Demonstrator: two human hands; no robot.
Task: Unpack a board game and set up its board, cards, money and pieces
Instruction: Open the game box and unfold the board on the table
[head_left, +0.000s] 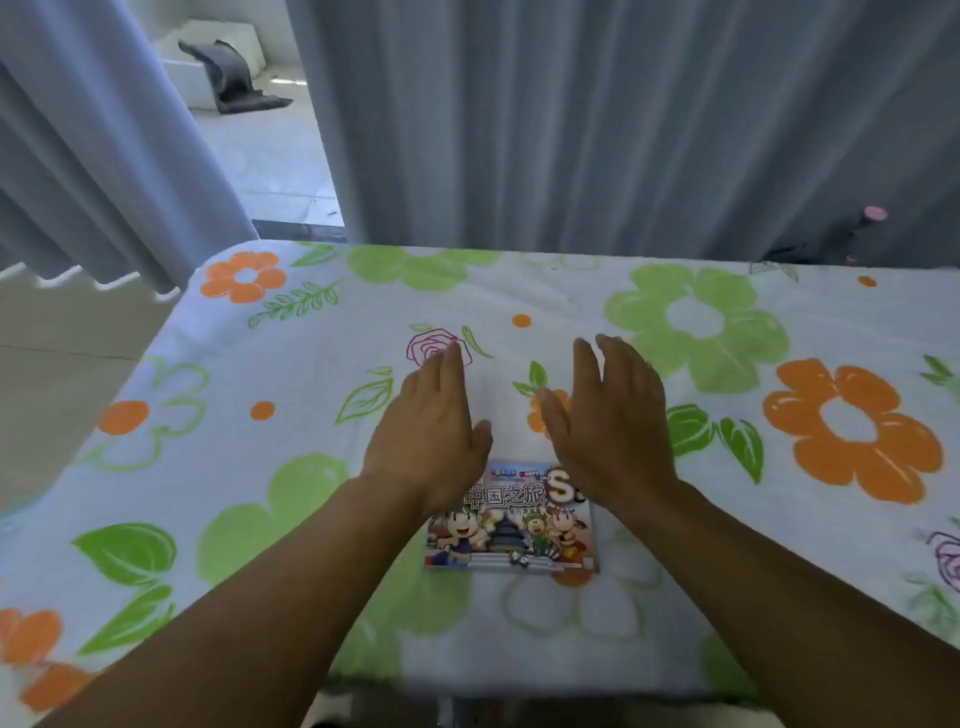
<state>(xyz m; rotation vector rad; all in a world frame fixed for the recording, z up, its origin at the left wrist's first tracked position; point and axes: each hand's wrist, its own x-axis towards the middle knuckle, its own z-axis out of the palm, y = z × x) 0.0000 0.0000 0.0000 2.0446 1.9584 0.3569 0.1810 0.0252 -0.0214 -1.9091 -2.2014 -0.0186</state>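
Flat on a white tablecloth printed with large green and orange flowers, near its front edge, printed face up: a small rectangular cardboard board-game box with cartoon figures and Chinese lettering. Just beyond it, side by side with a gap between: a bare left hand and a bare right hand, palms down, fingers straight and close together, thumbs turned inward, gripping nothing. Left wrist across the box's far left corner as seen from the head camera, right wrist just past its far right corner; contact with box or cloth not discernible. Both forearms bare, reaching in from the lower corners of the view.

Behind the table, pale grey-blue pleated curtains, parted at the left onto a light floor, with a crumpled dark grey cloth draped against a white step. At the far right, against the curtain, a small dark item with pink tips, too blurred to identify.
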